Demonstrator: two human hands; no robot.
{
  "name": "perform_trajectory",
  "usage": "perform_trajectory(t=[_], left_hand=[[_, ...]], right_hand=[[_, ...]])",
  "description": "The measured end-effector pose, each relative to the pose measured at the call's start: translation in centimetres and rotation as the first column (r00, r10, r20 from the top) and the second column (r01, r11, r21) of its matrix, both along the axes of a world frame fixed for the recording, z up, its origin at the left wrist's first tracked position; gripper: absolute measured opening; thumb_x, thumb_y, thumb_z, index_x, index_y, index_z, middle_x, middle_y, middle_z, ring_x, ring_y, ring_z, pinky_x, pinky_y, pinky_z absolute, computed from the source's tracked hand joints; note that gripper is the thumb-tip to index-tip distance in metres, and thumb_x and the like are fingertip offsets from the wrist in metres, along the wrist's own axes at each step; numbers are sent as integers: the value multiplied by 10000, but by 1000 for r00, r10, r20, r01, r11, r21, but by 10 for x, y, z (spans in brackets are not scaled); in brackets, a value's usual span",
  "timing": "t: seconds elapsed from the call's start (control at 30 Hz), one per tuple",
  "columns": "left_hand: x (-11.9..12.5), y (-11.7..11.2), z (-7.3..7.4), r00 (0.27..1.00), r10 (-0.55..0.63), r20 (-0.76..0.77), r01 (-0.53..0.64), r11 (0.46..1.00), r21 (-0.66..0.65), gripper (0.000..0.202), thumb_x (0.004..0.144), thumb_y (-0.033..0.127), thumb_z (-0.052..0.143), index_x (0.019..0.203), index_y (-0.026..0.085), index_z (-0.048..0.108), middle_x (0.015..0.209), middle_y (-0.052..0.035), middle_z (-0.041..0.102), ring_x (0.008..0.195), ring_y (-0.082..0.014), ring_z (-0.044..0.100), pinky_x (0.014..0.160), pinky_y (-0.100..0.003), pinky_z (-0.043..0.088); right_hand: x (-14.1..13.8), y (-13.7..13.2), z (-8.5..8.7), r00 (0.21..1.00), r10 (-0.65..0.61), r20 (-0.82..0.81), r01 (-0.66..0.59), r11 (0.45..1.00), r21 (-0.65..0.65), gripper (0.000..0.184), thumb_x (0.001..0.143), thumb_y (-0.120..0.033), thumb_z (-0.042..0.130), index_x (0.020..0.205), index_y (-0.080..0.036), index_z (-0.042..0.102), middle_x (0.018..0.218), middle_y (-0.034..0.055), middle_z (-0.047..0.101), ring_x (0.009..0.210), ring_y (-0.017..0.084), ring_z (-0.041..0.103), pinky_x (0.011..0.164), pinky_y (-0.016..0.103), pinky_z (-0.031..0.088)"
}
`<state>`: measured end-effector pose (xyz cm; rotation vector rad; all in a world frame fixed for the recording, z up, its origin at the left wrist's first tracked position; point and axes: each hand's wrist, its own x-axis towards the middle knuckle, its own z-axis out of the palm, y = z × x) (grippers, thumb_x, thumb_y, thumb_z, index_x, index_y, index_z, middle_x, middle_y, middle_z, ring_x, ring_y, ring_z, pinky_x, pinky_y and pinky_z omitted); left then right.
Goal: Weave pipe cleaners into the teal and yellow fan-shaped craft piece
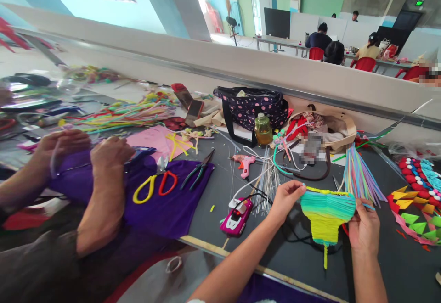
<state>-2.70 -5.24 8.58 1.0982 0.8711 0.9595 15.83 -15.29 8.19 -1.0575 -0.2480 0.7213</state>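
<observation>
We held the piece (327, 216) above the table (406, 266): the left hand (289, 197) pinched its upper left corner, fingers closed; the right hand (365, 227) gripped its right edge, thumb forward.

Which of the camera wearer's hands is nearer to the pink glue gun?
The left. The left hand grips the teal-and-yellow piece at its side closer to the pink glue gun; the right hand holds the opposite side, farther away.
</observation>
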Motion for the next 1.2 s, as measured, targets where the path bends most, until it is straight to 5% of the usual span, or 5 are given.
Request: perform_trajectory(t=[0.47, 0.7, 0.83, 1.0, 1.2], left_hand=[[-3, 6, 1, 974, -3, 225, 88, 926, -368, 319, 581, 363, 788, 690, 164, 564, 560, 53, 544, 472, -71, 495, 495, -197, 381], [-9, 16, -17, 997, 30, -77, -30, 1000, 9, 241, 694, 388, 666, 713, 158, 597, 632, 18, 548, 534, -95, 487, 498, -200, 346], [-5, 21, 3, 934, 202, -295, -19, 852, 523, 254, 730, 251, 606, 971, 215, 678, 1005, -41, 637, 789, -151, 575, 651, -233, 408], [26, 20, 42, 803, -291, -520, 539, 726, 427, 149, 704, 233, 651, 829, 214, 731, 853, -26, 686, 809, -181, 571, 703, -244, 391], [44, 9, 47, 727, -475, -496, 654, 699, 288, 145, 591, 269, 734, 644, 137, 706, 550, 12, 602, 563, -121, 489, 571, -237, 364]], right_hand=[[4, 2, -17, 992, 123, -22, -124, 992, -33, 340, 569, -321, 841, 759, -196, 588, 651, -40, 653, 568, 131, 613, 569, 269, 506], [3, 7, -37, 992, 124, -10, -125, 990, -66, 383, 511, -327, 856, 751, -175, 599, 627, -22, 654, 551, 142, 620, 510, 252, 489], [1, 11, -39, 993, 117, 28, -114, 990, -81, 418, 458, -347, 869, 722, -174, 595, 601, -22, 655, 525, 145, 619, 491, 252, 488], [-6, 10, -24, 985, 156, 69, -152, 987, -55, 429, 438, -346, 872, 713, -174, 592, 600, -21, 661, 507, 134, 611, 489, 243, 485], [-9, 0, -9, 968, 215, 127, -215, 976, -18, 437, 448, -358, 862, 729, -180, 578, 605, -24, 662, 511, 144, 615, 482, 252, 485]])
